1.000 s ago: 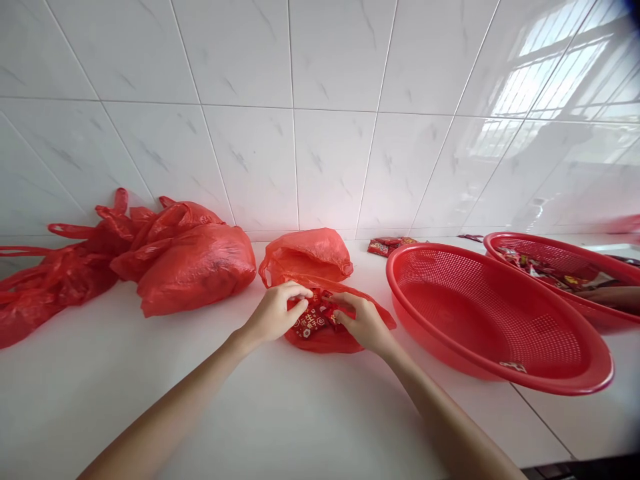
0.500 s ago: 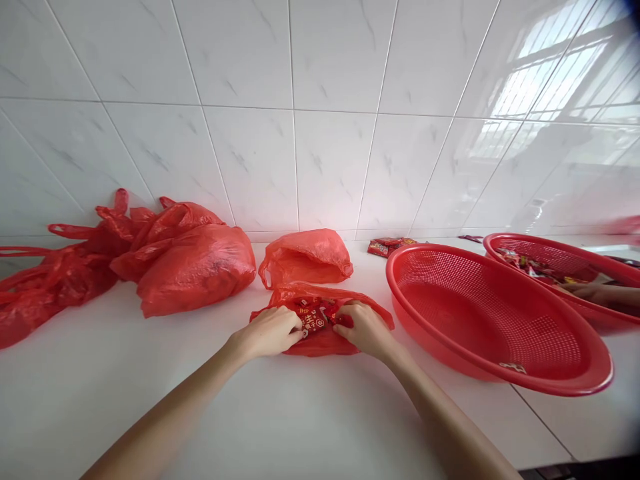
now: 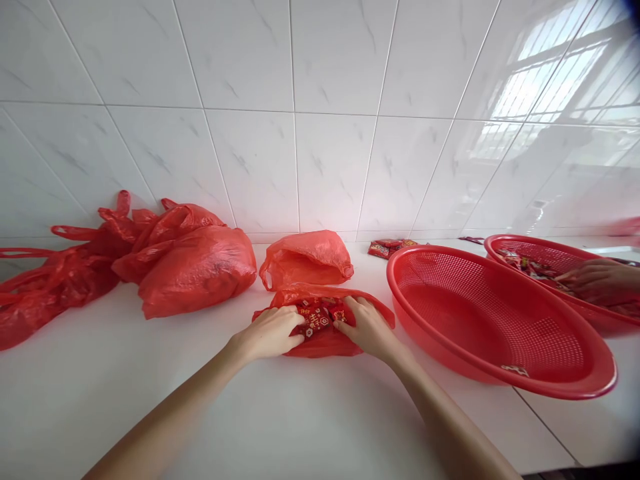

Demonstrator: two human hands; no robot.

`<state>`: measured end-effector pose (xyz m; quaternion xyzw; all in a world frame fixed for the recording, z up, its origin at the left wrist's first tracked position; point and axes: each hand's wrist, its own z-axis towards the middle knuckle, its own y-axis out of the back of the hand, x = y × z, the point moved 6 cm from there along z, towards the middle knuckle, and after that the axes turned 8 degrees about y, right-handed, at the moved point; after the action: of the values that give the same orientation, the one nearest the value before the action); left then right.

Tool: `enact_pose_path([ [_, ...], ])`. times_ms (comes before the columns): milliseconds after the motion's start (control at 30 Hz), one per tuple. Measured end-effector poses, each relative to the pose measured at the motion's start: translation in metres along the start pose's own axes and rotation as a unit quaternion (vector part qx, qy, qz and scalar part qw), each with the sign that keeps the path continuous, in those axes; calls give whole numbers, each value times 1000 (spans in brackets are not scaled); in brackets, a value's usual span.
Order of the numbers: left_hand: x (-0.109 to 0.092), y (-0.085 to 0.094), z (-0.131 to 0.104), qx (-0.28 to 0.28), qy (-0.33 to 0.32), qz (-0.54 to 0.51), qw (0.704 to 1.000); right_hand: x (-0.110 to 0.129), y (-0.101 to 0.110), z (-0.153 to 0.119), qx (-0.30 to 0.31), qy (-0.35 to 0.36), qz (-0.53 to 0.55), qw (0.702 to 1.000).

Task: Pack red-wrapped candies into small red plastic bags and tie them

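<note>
On the white counter in front of me, a red plastic bag [image 3: 325,347] lies with its mouth open upward. Inside it are red snack packets [image 3: 316,321] printed with pale lettering. My left hand [image 3: 277,331] reaches in from the left, its fingers and thumb closed on the left edge of a packet. At the bag's right side, my right hand [image 3: 367,325] has its thumb and fingers around another small red packet [image 3: 339,313]. The fingertips of both hands are partly hidden among the packets. Just behind, a second red bag [image 3: 310,257] rests on its side with its opening toward me.
Several filled red bags [image 3: 197,270] stand at the left. To the right sits a large red basket [image 3: 450,313] with one small wrapper inside. Beyond it, another person's hand [image 3: 597,277] is in a second basket [image 3: 540,243] of packets. Loose packets [image 3: 387,248] lie by the wall.
My right hand's fingers have spread a little and shifted over the packets, and the packets between my hands have moved slightly. The other person's hand has risen in the far basket.
</note>
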<state>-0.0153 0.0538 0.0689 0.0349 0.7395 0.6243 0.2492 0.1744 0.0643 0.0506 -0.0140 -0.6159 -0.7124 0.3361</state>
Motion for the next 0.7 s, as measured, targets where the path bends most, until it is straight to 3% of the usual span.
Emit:
enact_pose_path([
  [133, 7, 3, 0, -15, 43, 23, 999, -1, 8, -1, -7, -5, 17, 1000],
  [467, 8, 34, -14, -59, 120, 24, 991, 2, 7, -3, 32, 52, 39, 997],
  [700, -7, 53, -25, -60, 147, 43, 986, 7, 12, -1, 12, 60, 37, 997],
])
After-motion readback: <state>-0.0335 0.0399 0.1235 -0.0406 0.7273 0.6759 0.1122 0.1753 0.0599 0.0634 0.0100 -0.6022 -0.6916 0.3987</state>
